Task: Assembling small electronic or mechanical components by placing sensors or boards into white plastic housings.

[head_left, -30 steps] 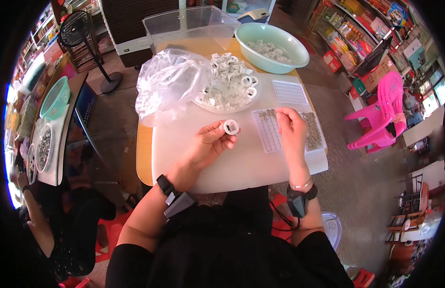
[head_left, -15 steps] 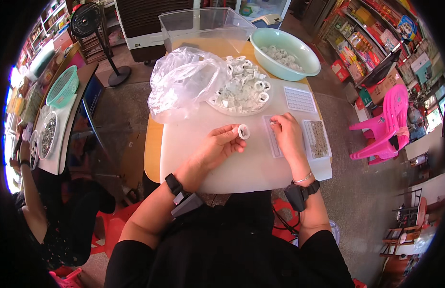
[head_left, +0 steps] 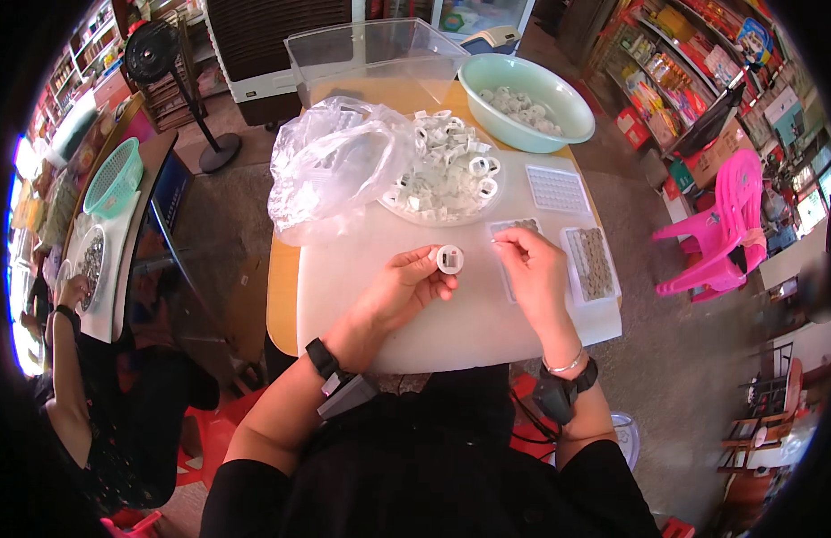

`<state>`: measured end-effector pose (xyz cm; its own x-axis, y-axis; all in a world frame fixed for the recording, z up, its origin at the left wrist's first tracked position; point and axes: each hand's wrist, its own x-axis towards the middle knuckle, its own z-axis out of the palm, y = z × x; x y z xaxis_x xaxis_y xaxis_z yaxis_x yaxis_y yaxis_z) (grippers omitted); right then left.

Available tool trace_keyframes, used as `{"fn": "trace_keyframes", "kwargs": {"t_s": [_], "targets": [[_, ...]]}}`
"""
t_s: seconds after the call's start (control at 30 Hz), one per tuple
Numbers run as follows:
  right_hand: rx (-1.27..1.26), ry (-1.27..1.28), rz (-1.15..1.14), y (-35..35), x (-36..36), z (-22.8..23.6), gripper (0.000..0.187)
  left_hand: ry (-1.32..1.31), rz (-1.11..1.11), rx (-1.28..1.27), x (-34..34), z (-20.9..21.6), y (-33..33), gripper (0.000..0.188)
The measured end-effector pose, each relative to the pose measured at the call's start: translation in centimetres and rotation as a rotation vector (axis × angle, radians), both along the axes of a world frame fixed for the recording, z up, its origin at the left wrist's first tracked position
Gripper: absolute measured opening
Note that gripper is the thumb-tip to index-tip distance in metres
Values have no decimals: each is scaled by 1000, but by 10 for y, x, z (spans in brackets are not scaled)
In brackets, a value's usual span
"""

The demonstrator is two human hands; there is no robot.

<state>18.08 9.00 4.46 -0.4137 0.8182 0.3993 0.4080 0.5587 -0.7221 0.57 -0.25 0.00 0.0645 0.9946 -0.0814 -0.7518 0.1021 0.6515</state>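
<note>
A small round white plastic part (head_left: 449, 260) is held up between the thumb and fingers of my left hand (head_left: 407, 285), its open face with a dark detail turned upward. My right hand (head_left: 535, 269) is pinched above a clear tray (head_left: 505, 285) holding small greyish pieces. A tiny pale bit shows at its fingertips, too small to name. Beyond my hands, a heap of similar white parts (head_left: 442, 166) lies on a round dish, partly under a clear plastic bag (head_left: 339, 166).
Right of my right hand is a tray of small grey-brown pieces (head_left: 592, 264); behind it lies a white gridded tray (head_left: 557, 189). A pale green basin (head_left: 532, 99) with white parts and a clear bin (head_left: 375, 58) stand farther back. Someone's arm (head_left: 67, 345) works at the left table.
My right hand has drawn back toward me from the tray, its fingertips pinched. The round part in my left hand has turned so its face points upward. The head view has shifted slightly.
</note>
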Motion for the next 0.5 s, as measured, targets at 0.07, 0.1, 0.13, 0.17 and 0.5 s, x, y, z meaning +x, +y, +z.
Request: {"fn": "trace_keyframes", "kwargs": {"t_s": [0.07, 0.1, 0.13, 0.17, 0.5], "targets": [[-61, 135, 120, -18, -7, 11, 7, -6, -4, 4, 0, 0, 1, 27], [-65, 138, 115, -23, -10, 11, 7, -12, -1, 12, 0, -1, 1, 27], [-21, 133, 148, -27, -12, 10, 7, -9, -5, 8, 0, -1, 1, 27], [22, 127, 182, -30, -14, 9, 8, -11, -13, 23, 0, -2, 1, 27], [15, 108, 218, -36, -14, 2, 8, 79, -50, 47, 4, 8, -2, 26]]}}
